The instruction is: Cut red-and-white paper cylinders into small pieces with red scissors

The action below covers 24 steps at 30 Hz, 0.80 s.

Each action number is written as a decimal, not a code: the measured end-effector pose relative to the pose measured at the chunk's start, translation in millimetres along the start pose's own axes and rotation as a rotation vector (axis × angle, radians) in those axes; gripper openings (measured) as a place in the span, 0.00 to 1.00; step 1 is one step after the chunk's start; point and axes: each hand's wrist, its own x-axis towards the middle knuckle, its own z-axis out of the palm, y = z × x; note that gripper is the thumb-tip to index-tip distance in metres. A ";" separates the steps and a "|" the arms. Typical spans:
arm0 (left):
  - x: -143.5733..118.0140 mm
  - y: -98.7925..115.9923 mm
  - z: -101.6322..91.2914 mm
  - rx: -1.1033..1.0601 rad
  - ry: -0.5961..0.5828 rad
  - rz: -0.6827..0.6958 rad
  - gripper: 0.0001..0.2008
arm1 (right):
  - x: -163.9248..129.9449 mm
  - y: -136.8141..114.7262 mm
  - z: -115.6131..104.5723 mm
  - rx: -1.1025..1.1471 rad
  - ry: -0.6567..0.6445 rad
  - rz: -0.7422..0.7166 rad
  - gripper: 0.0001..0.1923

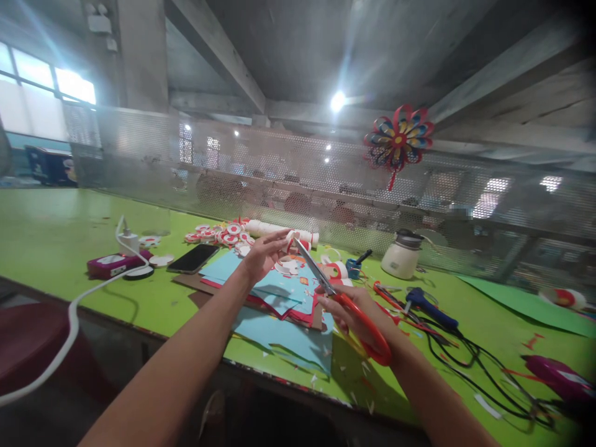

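My left hand pinches a small white paper piece with red on it above the paper stack. A pair of scissors with red-orange handles is gripped in my right hand. Its blades point up and left, the tips at the paper piece; whether they touch it I cannot tell. Beneath both hands lie light blue paper sheets, stacked over red sheets and brown card. White and red cut pieces are scattered on top of the blue paper.
Red-and-white paper discs are heaped behind a black phone. A white cable runs to a purple power strip. On the right are a cream jug, a blue glue gun with black cord, and green paper.
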 end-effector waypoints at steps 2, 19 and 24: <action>0.0 0.4 -0.1 0.014 -0.011 -0.012 0.19 | -3.6 -4.2 -1.3 0.031 -0.048 -0.023 0.14; 3.4 2.0 -0.1 -0.131 0.044 0.029 0.13 | 25.6 42.9 -10.5 -0.829 0.219 0.112 0.24; 3.2 -1.2 6.4 -0.140 0.031 -0.052 0.09 | 24.1 46.0 0.6 -0.866 0.101 0.083 0.21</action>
